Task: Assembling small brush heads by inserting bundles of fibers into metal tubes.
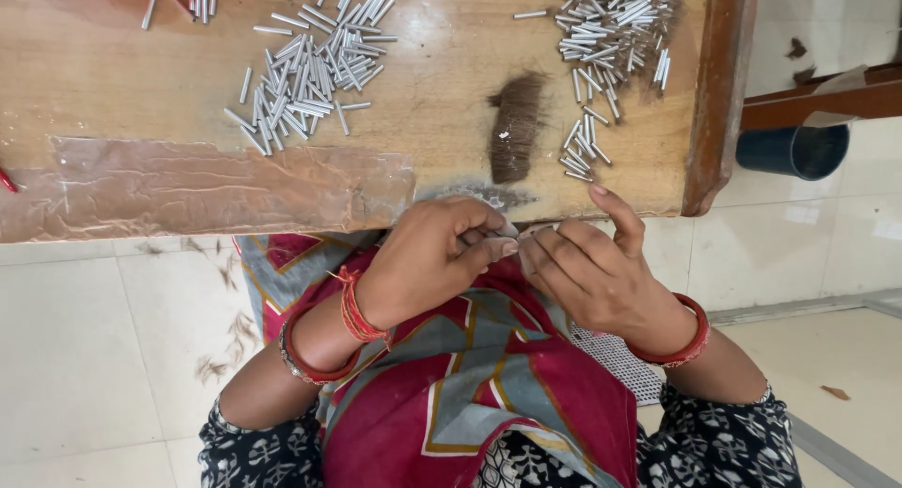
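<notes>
Head view looking down at two hands meeting just below the near edge of a wooden bench (pixel 442 122). Left hand (pixel 437 253) and right hand (pixel 587 267) are together, fingertips pinched on a small silver tube (pixel 515 230); most of it is hidden, long axis approx. left-right, between the two thumbs. Can't tell which end leads.

On the bench: a tuft of brown hair (pixel 515 126), strands running away from the person, near the edge. A pile of silver tubes (pixel 305 70) lies to its left, another pile (pixel 611 28) to the right, w/ strays trailing toward the edge. Clear tape patch (pixel 207 187) covers the bench's near-left edge. Bench's right side ends at a raised wood rail (pixel 719 93). Open room: white tile floor (pixel 85 356) on both sides of the lap.
</notes>
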